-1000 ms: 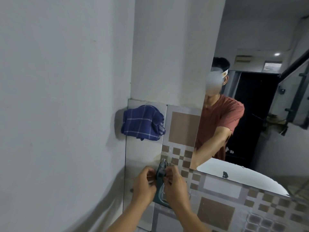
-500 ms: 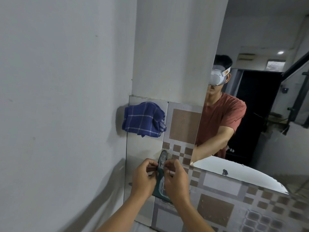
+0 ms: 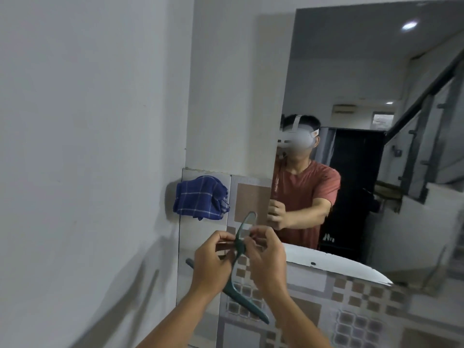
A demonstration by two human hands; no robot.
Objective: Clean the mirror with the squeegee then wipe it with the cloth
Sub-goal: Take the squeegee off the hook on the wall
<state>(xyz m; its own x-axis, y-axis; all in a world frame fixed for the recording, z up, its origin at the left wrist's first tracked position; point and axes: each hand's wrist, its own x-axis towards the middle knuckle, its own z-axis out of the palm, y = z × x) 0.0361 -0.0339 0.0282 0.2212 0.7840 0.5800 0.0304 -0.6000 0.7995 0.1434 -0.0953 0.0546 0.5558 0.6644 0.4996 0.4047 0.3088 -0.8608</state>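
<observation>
I hold a dark green squeegee [image 3: 248, 307] in front of the tiled wall. My left hand [image 3: 213, 263] and my right hand [image 3: 266, 258] both pinch it around the joint between handle and blade. Its looped handle points up and its long blade slants down to the right below my hands. A blue checked cloth [image 3: 200, 200] hangs on the wall above and left of my hands, apart from them. The mirror [image 3: 376, 71] fills the upper right and shows a person in a red shirt with both hands raised.
A plain white wall runs along the left. Patterned brown and grey tiles [image 3: 251, 202] cover the lower wall beside and below the mirror. The mirror reflects a white rounded basin edge [image 3: 334, 266], a dark doorway and a stair railing.
My hands have lifted the squeegee up and off the tiled wall, so its whole blade now shows. The view has tilted upward and takes in more of the mirror.
</observation>
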